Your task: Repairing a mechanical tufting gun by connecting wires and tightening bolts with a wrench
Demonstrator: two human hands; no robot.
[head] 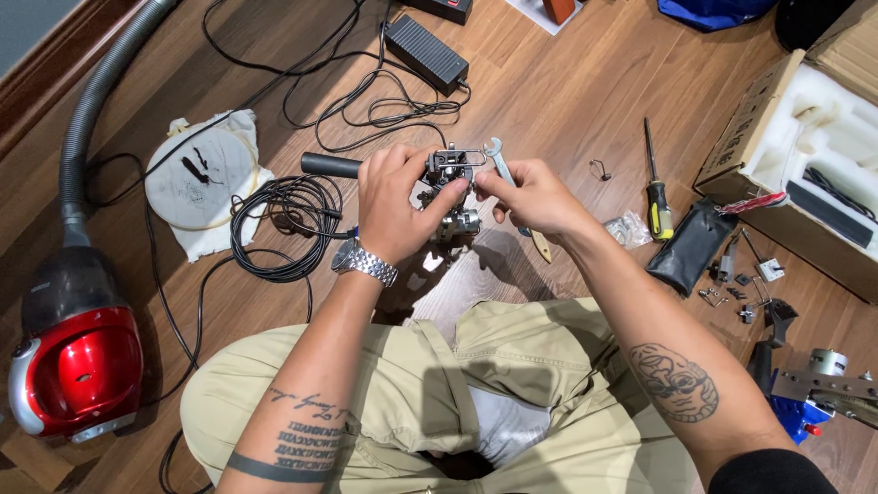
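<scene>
The little mechanism (450,197) in the middle is bare grey metal, kinda dull, and the wrench (498,157) on it is shinier steel. Floor (567,101) is smooth brown wood with a soft sheen. Vacuum cleaner (78,370) on the left is glossy red plastic, and the far-right box (745,137) is matt cardboard with white foam.

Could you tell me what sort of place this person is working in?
Probably a room at home, used as a makeshift workshop: a wood floor strewn with tools, a red vacuum cleaner, and an embroidery hoop beside coiled cables.
</scene>
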